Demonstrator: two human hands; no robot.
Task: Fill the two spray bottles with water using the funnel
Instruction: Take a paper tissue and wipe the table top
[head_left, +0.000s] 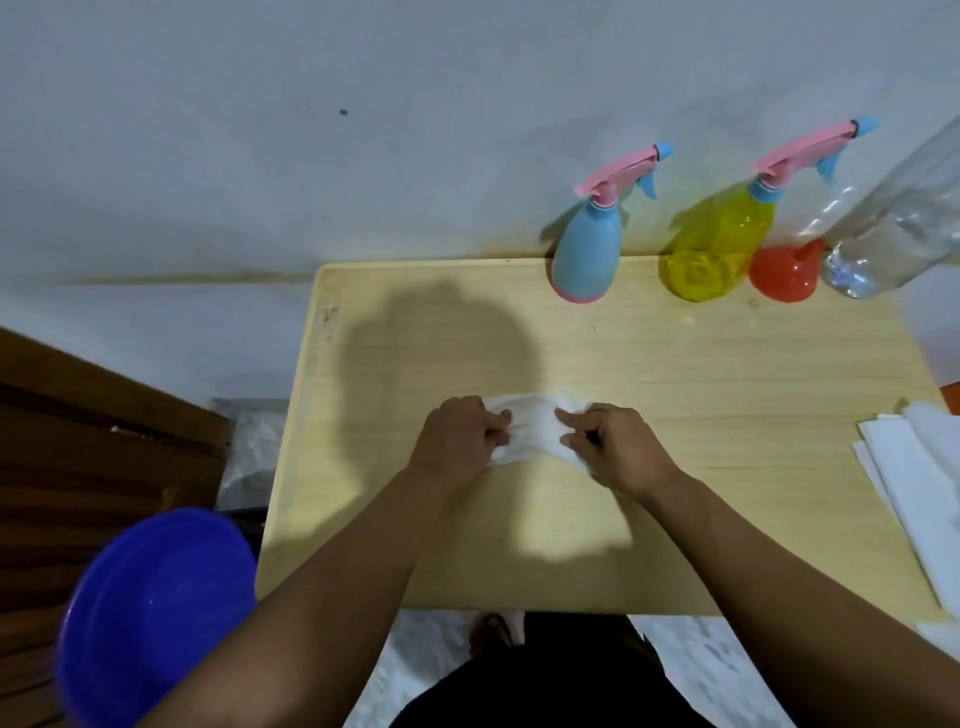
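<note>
Both hands work one crumpled white tissue (530, 431) at the middle of the bench (675, 395). The left hand (460, 441) has its grip closed on the tissue's left edge, fingers curled and pinching the soft, wrinkled sheet. The right hand (618, 447) pinches the right edge in the same way, thumb and curled fingers bunching the paper. The tissue lies on the bench top between the two hands.

The bench is a pale, wood-grain board with rounded corners and a smooth, matt face. No brand, label or writing can be read on anything here.

Along the far edge, against the wall, stand the task's things in a row. The blue spray bottle (589, 254) is opaque, pear-shaped plastic with a pink base band and a pink trigger head tipped with a blue nozzle. Just beside it on the right stands the yellow spray bottle (722, 249), translucent plastic, with the same pink and blue head. Next comes the red funnel (784, 275), glossy plastic, lying mouth down with its spout tilted up to the right. Beyond it leans a clear plastic bottle (893, 218), ribbed and see-through.

At the bench's right edge lies a stack of white paper sheets (914, 467). Off the bench to the lower left sits a round blue plastic basin (156, 618).
</note>
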